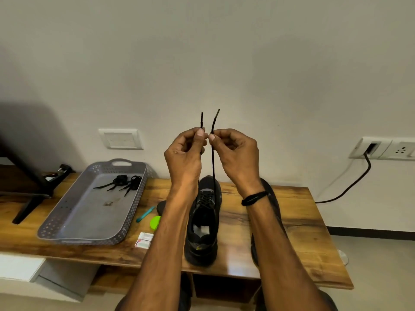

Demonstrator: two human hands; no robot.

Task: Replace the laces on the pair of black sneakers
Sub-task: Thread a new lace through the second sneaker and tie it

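Note:
A black sneaker stands on the wooden table, heel toward me. A black lace is threaded through its eyelets and both ends rise straight up. My left hand pinches one end and my right hand pinches the other, side by side, high above the shoe. Both tips stick up past my fingers. The second black sneaker lies behind my right forearm, mostly hidden. Two bundled black laces rest in a grey tray.
A teal tool, a green lid and two small packets lie between tray and shoe. A black stand occupies the table's left end. A black cable hangs from a wall socket at right.

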